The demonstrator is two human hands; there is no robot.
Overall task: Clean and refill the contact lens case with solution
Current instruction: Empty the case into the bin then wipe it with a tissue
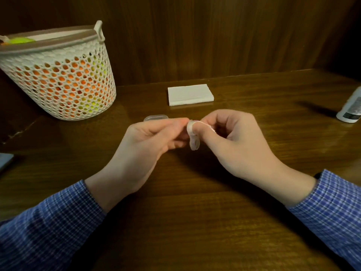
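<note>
Here we hold the clear contact lens case (193, 140) between both hands above the bench (195, 212). Our left hand (148, 139) pinches its upper end with the fingers (175, 122), while our right hand (236, 139) grips it from the other side, a white bit of tissue (209, 127) tucked under those curled fingers. Just beyond the left fingers lies a clear lid (155, 117). Farther off rest folded tissues (190, 94), a white bottle (350, 110), and a mesh basket (62, 94) holding orange and yellow-green items.
</note>
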